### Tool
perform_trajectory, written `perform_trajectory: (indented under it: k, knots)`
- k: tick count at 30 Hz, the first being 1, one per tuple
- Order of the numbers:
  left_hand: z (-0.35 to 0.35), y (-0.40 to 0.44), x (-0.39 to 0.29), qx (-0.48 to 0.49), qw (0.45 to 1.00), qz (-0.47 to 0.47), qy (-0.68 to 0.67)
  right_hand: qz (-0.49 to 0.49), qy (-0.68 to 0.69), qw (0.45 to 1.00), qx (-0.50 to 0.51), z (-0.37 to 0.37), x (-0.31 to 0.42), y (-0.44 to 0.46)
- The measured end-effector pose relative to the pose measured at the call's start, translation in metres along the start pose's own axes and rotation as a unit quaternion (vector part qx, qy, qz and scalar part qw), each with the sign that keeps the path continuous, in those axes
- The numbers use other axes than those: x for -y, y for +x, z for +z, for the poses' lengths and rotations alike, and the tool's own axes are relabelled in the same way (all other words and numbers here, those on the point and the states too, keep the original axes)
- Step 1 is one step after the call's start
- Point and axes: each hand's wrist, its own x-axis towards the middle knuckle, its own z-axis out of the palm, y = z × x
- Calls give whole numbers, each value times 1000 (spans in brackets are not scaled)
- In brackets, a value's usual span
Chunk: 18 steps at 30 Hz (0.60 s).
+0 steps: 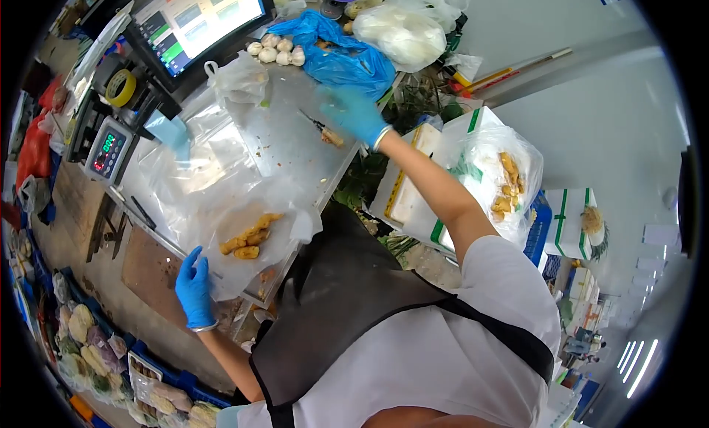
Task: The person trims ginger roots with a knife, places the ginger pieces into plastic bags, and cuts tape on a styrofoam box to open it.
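The person's 2 hands wear blue gloves. The left hand [193,289] is at the near left edge of the metal table [284,144], its fingers slightly apart, just beside a clear plastic bag [289,232]; whether it touches the plastic I cannot tell. Knobbly brown root pieces [238,243] lie at that bag, to the right of the hand — whether inside it or on top is unclear.

The right hand [351,114] is over the table's far right side, blurred, so I cannot tell whether its fingers are apart or together. Nearest to it, on the left, is a slim dark tool [315,124] with a brownish end.

Farther off lie white garlic bulbs [277,50] and a blue plastic bag [347,57]. On the far left are a lit screen [203,25] and a scale [109,151] with green digits. To the right, a filled clear bag [526,158] rests on white boxes [422,225].
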Motion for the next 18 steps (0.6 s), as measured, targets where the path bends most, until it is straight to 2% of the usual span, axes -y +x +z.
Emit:
perform_trajectory:
  k: [1, 2, 3, 4, 5, 6, 8, 11, 14, 16, 17, 18]
  knots:
    - [-7, 5, 1, 7, 997, 45, 56, -76, -17, 994, -79, -15, -25, 18]
    - [-14, 11, 1, 12, 990, 90, 111, -60, -130, 979, -144, -35, -34, 26]
    - [-17, 10, -17, 35, 991, 67, 107, -54, -172, 969, -166, -52, -54, 42]
    - [-17, 10, -39, 43, 984, 122, 122, 53, -252, 959, -119, -67, -77, 60]
    - [-12, 10, -64, 49, 974, 173, 135, 48, -267, 946, -178, -73, -106, 73]
    - [-4, 10, -88, 55, 963, 221, 148, 106, -294, 933, -180, -81, -115, 88]
    - [19, 21, -143, 115, 962, 217, 120, 120, -450, 859, -213, -87, -133, 120]
    - [84, 67, -201, 178, 953, 216, 113, 115, -500, 841, -175, -87, -187, 162]
    - [168, 135, -232, 259, 932, 233, 102, 189, -325, 922, -95, -96, -225, 184]
    - [233, 180, -252, 290, 920, 251, 83, 76, -126, 959, -242, -101, -235, 175]
    - [269, 203, -259, 293, 915, 266, 80, 12, -118, 958, -263, -105, -247, 169]
    - [306, 225, -267, 296, 910, 280, 77, 22, -69, 959, -274, -109, -245, 164]
